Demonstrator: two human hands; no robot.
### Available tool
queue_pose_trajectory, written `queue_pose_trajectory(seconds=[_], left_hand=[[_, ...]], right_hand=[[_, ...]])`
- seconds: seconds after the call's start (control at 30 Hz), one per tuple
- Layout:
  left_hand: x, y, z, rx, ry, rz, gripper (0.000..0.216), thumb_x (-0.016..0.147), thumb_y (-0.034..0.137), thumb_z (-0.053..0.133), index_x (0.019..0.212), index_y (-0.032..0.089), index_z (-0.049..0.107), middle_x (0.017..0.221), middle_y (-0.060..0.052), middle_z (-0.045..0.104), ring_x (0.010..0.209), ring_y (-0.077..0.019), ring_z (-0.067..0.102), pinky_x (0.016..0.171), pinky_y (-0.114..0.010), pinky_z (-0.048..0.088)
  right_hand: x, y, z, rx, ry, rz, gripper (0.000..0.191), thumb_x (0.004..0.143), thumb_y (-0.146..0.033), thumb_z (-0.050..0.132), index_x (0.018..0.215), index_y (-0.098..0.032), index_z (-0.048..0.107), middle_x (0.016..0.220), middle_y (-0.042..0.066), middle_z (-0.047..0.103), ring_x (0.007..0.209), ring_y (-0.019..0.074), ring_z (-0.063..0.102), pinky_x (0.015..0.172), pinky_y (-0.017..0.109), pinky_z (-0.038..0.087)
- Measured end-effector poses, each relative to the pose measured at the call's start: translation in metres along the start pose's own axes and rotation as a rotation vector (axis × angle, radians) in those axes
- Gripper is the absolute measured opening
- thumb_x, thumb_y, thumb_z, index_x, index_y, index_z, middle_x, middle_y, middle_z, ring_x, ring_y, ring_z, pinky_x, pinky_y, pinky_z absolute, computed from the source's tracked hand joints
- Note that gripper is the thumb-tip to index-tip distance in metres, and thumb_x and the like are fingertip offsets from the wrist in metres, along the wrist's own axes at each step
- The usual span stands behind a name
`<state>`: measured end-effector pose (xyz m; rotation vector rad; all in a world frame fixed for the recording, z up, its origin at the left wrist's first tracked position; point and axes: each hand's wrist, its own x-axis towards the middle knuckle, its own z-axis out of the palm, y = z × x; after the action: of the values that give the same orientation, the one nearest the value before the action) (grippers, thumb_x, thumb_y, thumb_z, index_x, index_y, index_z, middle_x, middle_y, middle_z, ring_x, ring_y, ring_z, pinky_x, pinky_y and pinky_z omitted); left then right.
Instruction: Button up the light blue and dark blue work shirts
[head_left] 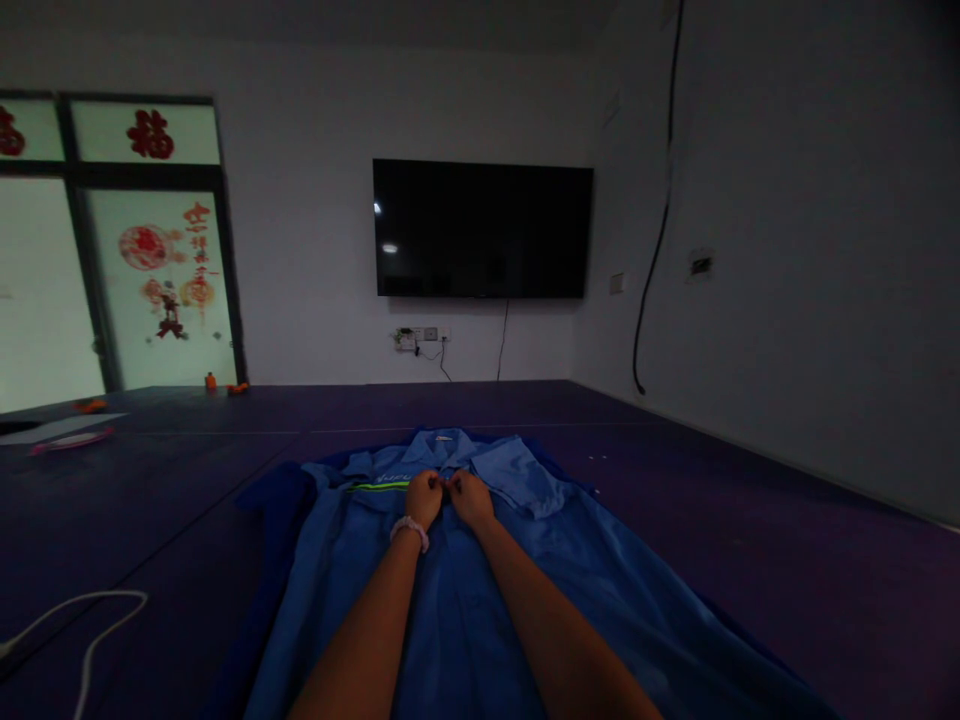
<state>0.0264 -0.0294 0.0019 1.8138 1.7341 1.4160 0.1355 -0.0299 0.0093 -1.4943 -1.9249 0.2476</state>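
Observation:
A blue collared shirt (525,560) lies spread out in front of me, its collar at the far end and a yellow-green stripe across the chest. Both hands meet at its front placket, just below the collar. My left hand (424,497), with a pale scrunchie (409,533) round the wrist, has its fingers pinched on the shirt's edge. Close beside it, my right hand (470,497) is closed on the placket too. Whatever small part sits between the fingertips is hidden. Darker blue cloth (279,492) shows beneath the shirt.
The shirt rests on a dark purple mat floor (720,490). A white cable (105,597) curls at the lower left. Small orange objects (211,381) stand near the glass door (157,270). A television (484,230) hangs on the far wall, and a black cable (660,230) hangs down the right wall.

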Motion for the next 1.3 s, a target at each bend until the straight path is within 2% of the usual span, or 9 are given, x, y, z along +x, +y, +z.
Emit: queue_pose_trajectory(seconds=[0.37,0.87,1.3], left_hand=[[-0.0016,0.001,-0.0019,0.021,0.008,0.004,0.014,0.076,0.008,0.051,0.075,0.012,0.064,0.073,-0.005,0.065,0.069,-0.0129,0.057,0.064,-0.022,0.039],[0.0001,-0.0002,-0.0015,-0.005,0.014,0.007,0.014,0.073,0.007,0.052,0.068,0.014,0.063,0.064,0.0,0.061,0.063,-0.0107,0.055,0.06,-0.02,0.038],[0.0006,-0.002,-0.0003,-0.022,0.025,0.031,0.015,0.076,0.007,0.051,0.072,0.013,0.064,0.07,-0.002,0.064,0.066,-0.0117,0.058,0.061,-0.02,0.04]], right_hand=[[-0.0007,-0.0013,0.0004,-0.013,0.009,0.01,0.02,0.086,-0.026,0.049,0.087,-0.014,0.065,0.085,0.008,0.069,0.082,0.0167,0.063,0.066,0.021,0.039],[-0.0006,-0.0032,-0.0019,0.003,0.029,0.018,0.015,0.083,-0.022,0.053,0.081,-0.015,0.066,0.081,0.007,0.07,0.077,0.0156,0.063,0.062,0.019,0.038],[-0.0005,-0.0042,-0.0007,0.025,0.051,0.023,0.016,0.081,-0.02,0.053,0.079,-0.013,0.068,0.079,0.008,0.069,0.076,0.0161,0.063,0.062,0.02,0.038]])
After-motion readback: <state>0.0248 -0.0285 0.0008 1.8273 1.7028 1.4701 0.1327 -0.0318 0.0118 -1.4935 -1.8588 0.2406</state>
